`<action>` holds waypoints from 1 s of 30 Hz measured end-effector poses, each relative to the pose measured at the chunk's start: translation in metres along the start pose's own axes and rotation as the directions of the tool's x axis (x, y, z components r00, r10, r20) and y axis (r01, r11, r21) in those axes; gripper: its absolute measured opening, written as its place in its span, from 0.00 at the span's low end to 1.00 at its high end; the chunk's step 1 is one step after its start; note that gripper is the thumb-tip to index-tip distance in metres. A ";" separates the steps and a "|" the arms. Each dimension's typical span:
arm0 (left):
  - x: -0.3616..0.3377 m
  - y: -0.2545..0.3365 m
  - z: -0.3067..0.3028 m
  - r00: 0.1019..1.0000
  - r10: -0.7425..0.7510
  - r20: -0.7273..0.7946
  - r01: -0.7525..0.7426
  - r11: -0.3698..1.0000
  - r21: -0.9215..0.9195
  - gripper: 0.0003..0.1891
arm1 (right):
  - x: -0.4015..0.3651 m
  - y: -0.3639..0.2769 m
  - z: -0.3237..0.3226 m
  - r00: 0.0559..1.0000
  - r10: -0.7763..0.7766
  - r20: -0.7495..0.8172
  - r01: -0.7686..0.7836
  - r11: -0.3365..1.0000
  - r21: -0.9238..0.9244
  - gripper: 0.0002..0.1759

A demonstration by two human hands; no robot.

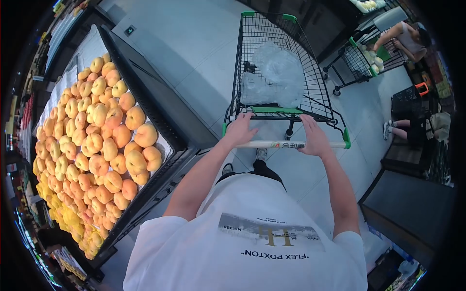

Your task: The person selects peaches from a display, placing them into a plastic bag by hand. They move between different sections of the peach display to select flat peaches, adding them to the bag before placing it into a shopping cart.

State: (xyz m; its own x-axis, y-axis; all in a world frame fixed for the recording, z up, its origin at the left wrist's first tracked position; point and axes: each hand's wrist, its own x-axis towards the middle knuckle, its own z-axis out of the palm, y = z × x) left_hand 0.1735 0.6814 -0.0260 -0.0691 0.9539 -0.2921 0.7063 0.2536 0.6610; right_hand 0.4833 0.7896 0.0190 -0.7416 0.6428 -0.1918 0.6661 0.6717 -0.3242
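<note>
My left hand [240, 130] and my right hand [314, 137] both grip the white handle bar [286, 144] of a black wire shopping cart [278, 72] with green trim. The hands sit about a shoulder's width apart on the bar. Inside the cart basket lie clear plastic bags [273, 77], bunched together. My white T-shirt fills the bottom of the view.
A slanted black display bin [160, 102] piled with several peaches [97, 140] runs along my left. Another person [407, 36] bends over a second cart [361, 60] at the upper right. A dark stand [412, 208] sits at the right. Grey floor lies ahead.
</note>
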 end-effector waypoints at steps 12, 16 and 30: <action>0.016 0.004 -0.035 0.868 -0.248 -0.431 0.326 0.938 0.116 0.32 | 0.145 0.023 -0.024 0.962 -0.269 0.042 0.270 0.963 -0.021 0.66; 0.026 -0.006 -0.062 0.822 -0.349 -0.450 0.424 0.903 0.074 0.31 | 0.190 0.010 -0.029 0.952 -0.298 0.074 0.302 0.952 -0.045 0.68; 0.057 -0.087 -0.180 0.721 -0.541 -0.433 0.593 0.805 -0.020 0.28 | 0.352 -0.071 -0.031 0.904 -0.411 0.117 0.422 0.903 -0.081 0.64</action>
State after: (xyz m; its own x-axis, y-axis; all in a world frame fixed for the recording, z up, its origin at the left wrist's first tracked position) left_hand -0.0188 0.7427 0.0236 -0.7371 0.6200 -0.2688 0.5140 0.7726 0.3727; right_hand 0.1774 0.9795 0.0031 -0.9537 0.2618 -0.1480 0.2955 0.9076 -0.2983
